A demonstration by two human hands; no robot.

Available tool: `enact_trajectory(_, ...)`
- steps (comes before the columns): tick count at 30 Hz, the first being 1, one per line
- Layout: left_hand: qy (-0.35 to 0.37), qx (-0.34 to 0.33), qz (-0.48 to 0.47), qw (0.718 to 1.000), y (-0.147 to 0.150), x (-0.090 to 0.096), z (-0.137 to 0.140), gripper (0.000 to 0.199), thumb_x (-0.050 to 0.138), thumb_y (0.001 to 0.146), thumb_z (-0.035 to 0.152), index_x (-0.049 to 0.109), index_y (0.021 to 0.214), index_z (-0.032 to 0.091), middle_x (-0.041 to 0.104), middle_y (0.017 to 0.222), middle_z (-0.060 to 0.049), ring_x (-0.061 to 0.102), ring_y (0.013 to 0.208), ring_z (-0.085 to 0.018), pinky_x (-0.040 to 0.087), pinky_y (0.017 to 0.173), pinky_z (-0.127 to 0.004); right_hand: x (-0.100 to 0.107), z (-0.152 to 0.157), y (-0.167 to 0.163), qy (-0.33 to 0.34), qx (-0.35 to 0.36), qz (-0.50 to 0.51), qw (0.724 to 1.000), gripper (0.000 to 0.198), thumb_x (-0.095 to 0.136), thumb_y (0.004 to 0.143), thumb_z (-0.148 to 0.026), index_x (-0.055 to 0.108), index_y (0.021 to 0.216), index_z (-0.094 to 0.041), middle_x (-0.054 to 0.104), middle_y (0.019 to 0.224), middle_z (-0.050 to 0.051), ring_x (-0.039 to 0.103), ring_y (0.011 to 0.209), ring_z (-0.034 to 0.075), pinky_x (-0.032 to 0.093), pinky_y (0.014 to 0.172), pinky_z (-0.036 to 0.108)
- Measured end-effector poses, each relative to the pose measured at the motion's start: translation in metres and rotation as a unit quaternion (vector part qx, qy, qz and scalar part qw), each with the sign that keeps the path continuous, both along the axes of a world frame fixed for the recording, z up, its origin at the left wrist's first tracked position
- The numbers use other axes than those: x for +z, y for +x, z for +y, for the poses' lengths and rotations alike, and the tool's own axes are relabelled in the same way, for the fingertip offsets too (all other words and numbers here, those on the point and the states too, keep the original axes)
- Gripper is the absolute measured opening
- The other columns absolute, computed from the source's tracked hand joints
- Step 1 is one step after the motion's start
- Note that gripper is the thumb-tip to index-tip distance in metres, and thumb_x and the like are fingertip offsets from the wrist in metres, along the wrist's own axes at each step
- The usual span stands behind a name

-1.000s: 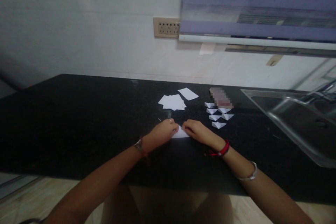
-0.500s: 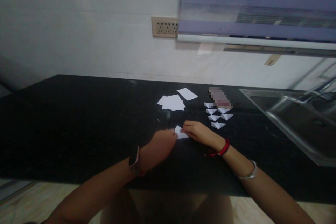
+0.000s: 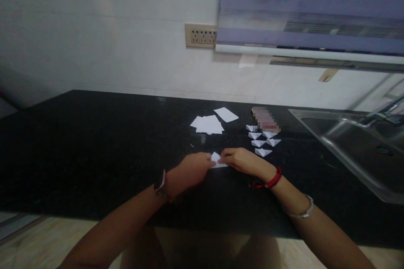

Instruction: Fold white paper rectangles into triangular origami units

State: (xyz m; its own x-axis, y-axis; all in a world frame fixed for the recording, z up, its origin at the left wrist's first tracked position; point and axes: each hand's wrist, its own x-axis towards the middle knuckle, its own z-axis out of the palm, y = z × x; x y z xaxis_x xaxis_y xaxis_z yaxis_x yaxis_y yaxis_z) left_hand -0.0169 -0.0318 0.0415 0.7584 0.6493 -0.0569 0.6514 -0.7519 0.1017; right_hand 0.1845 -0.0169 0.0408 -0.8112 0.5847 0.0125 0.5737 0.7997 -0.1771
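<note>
A small piece of white paper (image 3: 216, 157), partly folded with a pointed top, lies on the dark counter between my hands. My left hand (image 3: 194, 169) is closed on its left end, thumb and fingers pressed to the paper. On its right side my right hand (image 3: 241, 159) pinches it, fingertips near the middle fold. Beyond them lies a loose pile of flat white paper sheets (image 3: 208, 124), with a separate white sheet (image 3: 226, 114) behind it. Several small folded paper pieces (image 3: 263, 151) are grouped to the right of my right hand.
A blurred-out flat pinkish object (image 3: 265, 118) lies behind the folded pieces. At the right a steel sink (image 3: 341, 134) with a faucet (image 3: 383, 113) is set into the black counter (image 3: 94, 155). A socket strip (image 3: 202, 35) is on the wall.
The view has shifted slightly. My hands stay on the same piece of paper, with the right fingertips a little closer to the left hand along the fold.
</note>
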Motion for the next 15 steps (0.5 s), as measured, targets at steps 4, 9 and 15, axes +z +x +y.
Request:
enact_trajectory(4,0.008,0.002,0.005,1.000,-0.002,0.000,0.002,0.029,0.035,0.079,0.011,0.056,0.095,0.021,0.056,0.089,-0.005,0.054,0.073,-0.015,0.043,0.058,-0.024,0.000,-0.001,0.001,0.008,0.003,-0.011,1.000,0.028,0.039,0.079,-0.007,0.062,0.092,-0.016,0.060,0.092,0.007,0.057,0.081,0.014,0.042,0.072,0.024)
enact_trajectory(9,-0.005,-0.001,0.006,1.000,-0.006,0.003,0.004,0.031,0.037,0.077,0.007,0.058,0.094,0.022,0.058,0.095,-0.004,0.055,0.082,-0.016,0.044,0.066,-0.025,0.000,-0.001,0.004,0.002,0.015,-0.002,1.000,0.030,0.039,0.076,-0.004,0.063,0.090,-0.014,0.062,0.094,0.008,0.057,0.087,0.014,0.043,0.077,0.024)
enact_trajectory(15,-0.032,0.018,0.034,0.999,-0.012,0.018,0.003,0.032,0.039,0.074,0.006,0.061,0.092,0.021,0.059,0.099,-0.005,0.056,0.086,-0.017,0.045,0.069,-0.027,0.000,-0.001,0.006,0.003,0.001,0.009,1.000,0.032,0.039,0.071,-0.002,0.065,0.087,-0.013,0.063,0.097,0.008,0.058,0.089,0.015,0.043,0.080,0.026)
